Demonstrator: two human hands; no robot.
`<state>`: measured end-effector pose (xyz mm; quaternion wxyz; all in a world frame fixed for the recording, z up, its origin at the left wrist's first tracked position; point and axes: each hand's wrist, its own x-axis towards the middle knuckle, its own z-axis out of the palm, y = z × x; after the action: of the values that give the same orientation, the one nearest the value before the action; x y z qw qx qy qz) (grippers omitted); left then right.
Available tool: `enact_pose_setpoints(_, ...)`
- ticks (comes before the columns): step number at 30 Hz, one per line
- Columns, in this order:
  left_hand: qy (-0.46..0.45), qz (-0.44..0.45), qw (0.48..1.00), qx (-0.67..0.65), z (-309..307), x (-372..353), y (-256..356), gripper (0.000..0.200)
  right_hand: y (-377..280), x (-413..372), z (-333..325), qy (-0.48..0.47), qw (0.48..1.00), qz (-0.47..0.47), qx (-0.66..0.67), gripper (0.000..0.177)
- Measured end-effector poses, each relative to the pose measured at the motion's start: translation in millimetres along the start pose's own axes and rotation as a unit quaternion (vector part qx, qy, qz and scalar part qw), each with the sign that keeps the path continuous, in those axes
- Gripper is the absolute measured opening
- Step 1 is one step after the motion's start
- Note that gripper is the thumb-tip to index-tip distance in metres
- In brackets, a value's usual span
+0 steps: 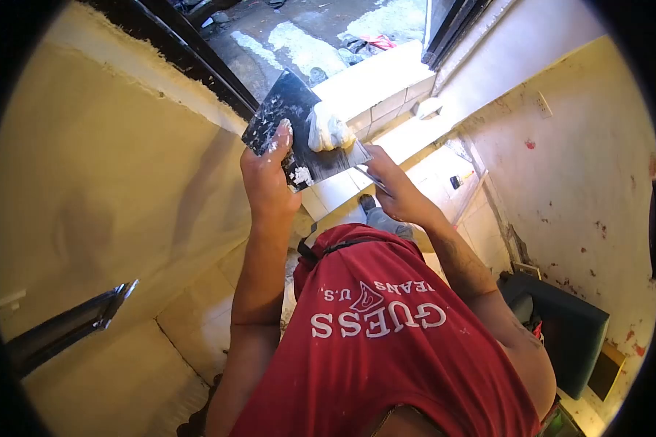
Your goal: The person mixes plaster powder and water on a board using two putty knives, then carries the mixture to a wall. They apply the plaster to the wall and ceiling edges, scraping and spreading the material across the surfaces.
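Note:
My left hand (268, 175) grips a flat black board (277, 102) by its near left edge, the thumb lying on top. A thick lump of white putty (329, 130) sits on the board's right side. Smaller white smears and crumbs spot the rest of its face and my thumb. At the board's right corner, my right hand (397, 186) is closed round a scraper, mostly hidden by the fingers. Its thin pale metal blade (360, 154) overlaps the board's edge beside the lump.
A smooth yellowish wall (124, 138) rises close on the left. The right wall (568, 167) is patchy with red marks. Ahead, a bright doorway sill (379, 91) leads to rough ground outside. A dark green chair-like object (561, 320) stands at lower right, and a small brush-like item (456, 181) lies beyond my right hand.

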<state>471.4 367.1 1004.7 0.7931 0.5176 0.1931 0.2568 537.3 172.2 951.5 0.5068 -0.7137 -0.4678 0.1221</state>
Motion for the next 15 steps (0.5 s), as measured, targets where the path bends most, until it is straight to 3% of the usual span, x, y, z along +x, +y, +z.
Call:
enact_pose_setpoints(1, 0.0, 0.036, 0.998, 0.053, 1.5, 0.5, 0.9, 0.015, 2.9, -3.3, -6.1, 0.022, 1.0, -0.002, -0.004, 0.07)
enact_pose_setpoints(2, 0.02, 0.001, 1.0, -0.022, 4.1, 1.0, 2.4, 0.014, 4.7, -5.8, -12.6, 0.039, 0.999, -0.003, -0.007, 0.07)
enact_pose_setpoints(4, 0.062, -0.023, 0.998, -0.02, 2.8, 4.0, -4.9, 0.013, -11.0, 0.3, -24.3, 0.087, 0.996, 0.007, -0.021, 0.075)
enact_pose_setpoints(5, 0.081, -0.036, 0.996, -0.016, 0.7, 6.5, -8.8, 0.012, -31.7, 7.7, -30.9, 0.09, 0.993, 0.011, -0.072, 0.066)
enact_pose_setpoints(9, 0.071, -0.02, 0.997, 0.016, -7.2, 7.7, -22.2, 0.013, -48.6, 22.4, -23.2, 0.006, 0.982, 0.003, -0.187, 0.055)
enact_pose_setpoints(13, 0.088, 0.004, 0.995, 0.048, -15.4, 3.0, -20.8, 0.017, -44.9, 21.2, -1.8, -0.091, 0.927, -0.005, -0.363, 0.049)
enact_pose_setpoints(15, 0.106, -0.008, 0.991, 0.085, -27.0, 3.8, -22.2, 0.021, -47.2, 17.8, -11.6, -0.206, 0.952, 0.08, -0.214, 0.051)
